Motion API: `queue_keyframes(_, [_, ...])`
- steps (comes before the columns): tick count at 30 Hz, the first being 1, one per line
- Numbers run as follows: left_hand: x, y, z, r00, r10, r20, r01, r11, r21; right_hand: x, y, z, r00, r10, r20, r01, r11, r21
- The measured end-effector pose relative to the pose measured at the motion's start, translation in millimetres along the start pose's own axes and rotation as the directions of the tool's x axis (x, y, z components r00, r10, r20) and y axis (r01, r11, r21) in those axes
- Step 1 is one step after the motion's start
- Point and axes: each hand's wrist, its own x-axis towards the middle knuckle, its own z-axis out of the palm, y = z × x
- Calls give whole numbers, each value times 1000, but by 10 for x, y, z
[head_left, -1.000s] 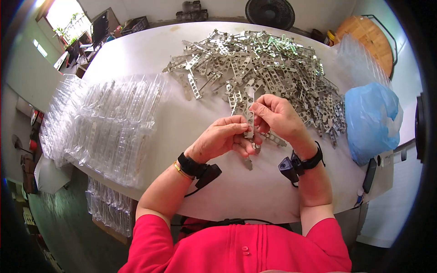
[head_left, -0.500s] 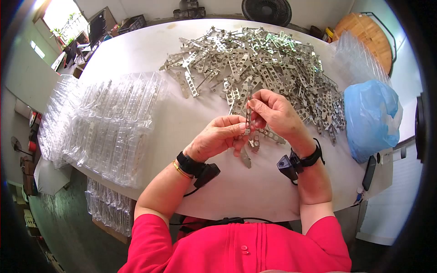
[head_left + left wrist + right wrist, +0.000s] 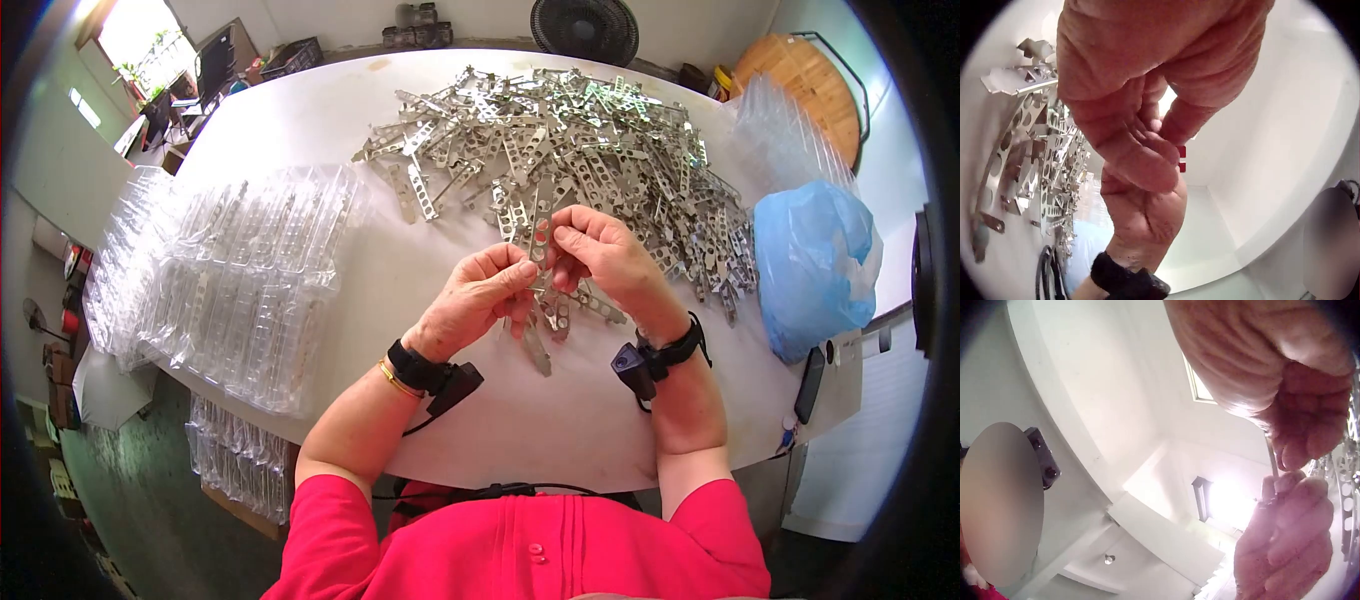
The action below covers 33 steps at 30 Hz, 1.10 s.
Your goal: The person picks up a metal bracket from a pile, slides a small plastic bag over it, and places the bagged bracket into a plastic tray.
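Both hands hold one flat metal strip with round holes (image 3: 541, 238) up in front of the pile, its holed face showing in the head view. My left hand (image 3: 480, 295) pinches its lower end between thumb and fingers. On the other side, the thumb and fingers of my right hand (image 3: 603, 252) pinch its right edge higher up. A thin edge of the strip (image 3: 1272, 456) shows between the hands in the right wrist view; in the left wrist view the fingers mostly hide it. Beneath the hands lie several loose strips (image 3: 535, 350).
A large heap of similar metal strips (image 3: 620, 150) covers the back of the white table (image 3: 400, 330). Clear plastic trays (image 3: 240, 270) are stacked at the left. On the right stand a blue plastic bag (image 3: 815, 265) and more clear plastic (image 3: 790, 130).
The strip has turned between the fingers: broad face a second ago, nearly edge-on half a second ago, holed face showing again now. Both hands keep nearly the same place.
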Motion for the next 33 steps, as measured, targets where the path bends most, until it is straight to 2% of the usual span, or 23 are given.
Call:
queue_keyframes(7, [9, 2, -11, 999, -30, -13, 30, 1000, 8, 15, -21, 13, 999, 32, -3, -32, 1000, 0])
queue_keyframes(9, [11, -1, -7, 999, -45, -9, 45, 999, 19, 2, -17, 62, 1000, -8, -22, 5, 994, -105])
queue_keyframes(12, [2, 35, 23, 999, -44, -29, 47, 995, 87, 53, 84, 42, 997, -46, -55, 38, 991, -126])
queue_keyframes(15, [13, 87, -24, 977, 126, -174, -62, 941, 333, 27, 6, 23, 988, -105, -116, 96, 992, -81])
queue_keyframes(16, [26, 88, -67, 977, 122, -178, -57, 941, 334, 21, -13, 9, 978, -138, -156, 131, 990, -54])
queue_keyframes(17, [32, 95, -110, 947, 176, -268, -52, 908, 415, 11, -26, -3, 975, -148, -164, 146, 989, -21])
queue_keyframes(19, [48, 107, -182, 882, 247, -402, -7, 860, 511, -11, -56, 2, 970, -159, -186, 157, 987, -27])
queue_keyframes(20, [47, 116, -202, 883, 242, -402, -4, 860, 511, -28, -77, 11, 963, -173, -204, 169, 985, -39])
queue_keyframes(22, [46, 141, -213, 851, 199, -485, 179, 759, 626, -63, -127, 53, 961, -158, -229, 153, 987, -41])
queue_keyframes(24, [61, 103, -239, 859, 194, -474, 186, 744, 641, -94, -150, 69, 965, -164, -202, 165, 986, -15])
queue_keyframes(26, [59, 94, -209, 914, 161, -372, 199, 621, 758, -112, -172, 88, 963, -168, -213, 167, 986, -24])
queue_keyframes(30, [112, -9, -252, 926, 156, -344, 195, 583, 789, -104, -155, 48, 958, -204, -203, 201, 979, -36])
queue_keyframes(33, [113, -2, -249, 912, 160, -376, 222, 580, 784, -110, -171, 38, 955, -208, -210, 200, 978, -62])
